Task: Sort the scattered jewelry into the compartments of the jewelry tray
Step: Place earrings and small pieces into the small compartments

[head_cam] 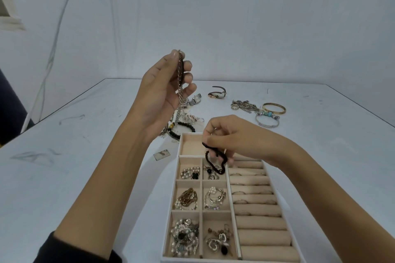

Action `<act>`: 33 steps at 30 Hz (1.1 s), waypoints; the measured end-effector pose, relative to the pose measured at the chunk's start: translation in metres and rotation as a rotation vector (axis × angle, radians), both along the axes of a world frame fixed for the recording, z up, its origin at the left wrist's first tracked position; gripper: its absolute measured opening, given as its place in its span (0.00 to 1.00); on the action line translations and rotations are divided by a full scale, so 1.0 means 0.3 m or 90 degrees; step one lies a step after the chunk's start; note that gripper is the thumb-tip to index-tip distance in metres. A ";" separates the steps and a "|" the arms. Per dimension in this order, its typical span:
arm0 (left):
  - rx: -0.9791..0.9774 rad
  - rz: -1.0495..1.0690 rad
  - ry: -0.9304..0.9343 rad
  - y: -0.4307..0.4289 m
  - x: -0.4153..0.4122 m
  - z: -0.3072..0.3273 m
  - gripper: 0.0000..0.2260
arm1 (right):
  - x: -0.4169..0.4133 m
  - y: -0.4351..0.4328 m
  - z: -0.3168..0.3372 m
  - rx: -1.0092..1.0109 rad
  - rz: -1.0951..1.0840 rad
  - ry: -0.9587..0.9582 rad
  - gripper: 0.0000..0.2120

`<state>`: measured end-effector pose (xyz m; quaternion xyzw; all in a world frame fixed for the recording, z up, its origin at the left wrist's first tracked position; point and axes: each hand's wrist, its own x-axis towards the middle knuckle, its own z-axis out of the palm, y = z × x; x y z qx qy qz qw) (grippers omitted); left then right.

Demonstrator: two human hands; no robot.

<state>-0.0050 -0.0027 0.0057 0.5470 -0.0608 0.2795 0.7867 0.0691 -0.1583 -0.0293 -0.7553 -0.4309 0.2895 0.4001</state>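
Above the tabletop [64, 166], left hand [164, 89] is raised, fingers [188, 65] curled round a dangling silver chain [180, 89]; right hand [226, 134] hovers over the jewelry tray [264, 236], fingers pinching a black cord bracelet [218, 162] hanging over a far small compartment

Cool, even, diffuse light falls from above, tinting the white table [64, 177] and wall [235, 17] bluish-grey. Shadows beside the jewelry tray [213, 260] are soft and faint. Wide-angle distortion bows the table's edges. Fine detail looks slightly soft and smeared throughout.
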 end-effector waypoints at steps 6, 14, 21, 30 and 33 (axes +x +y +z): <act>0.001 0.000 0.004 -0.003 0.000 -0.002 0.08 | -0.013 0.005 0.002 -0.026 0.045 -0.158 0.03; 0.011 0.010 0.007 -0.002 -0.002 -0.001 0.08 | -0.010 -0.013 0.031 -0.032 0.046 -0.210 0.02; 0.013 0.011 0.008 0.000 -0.004 -0.002 0.08 | -0.022 -0.021 0.039 -0.080 0.054 -0.250 0.08; 0.023 0.018 0.011 0.002 -0.004 -0.005 0.08 | -0.042 0.021 -0.005 -0.095 0.039 -0.308 0.06; 0.021 0.017 0.011 0.002 -0.005 -0.005 0.08 | -0.037 0.013 0.003 -0.056 0.056 -0.271 0.02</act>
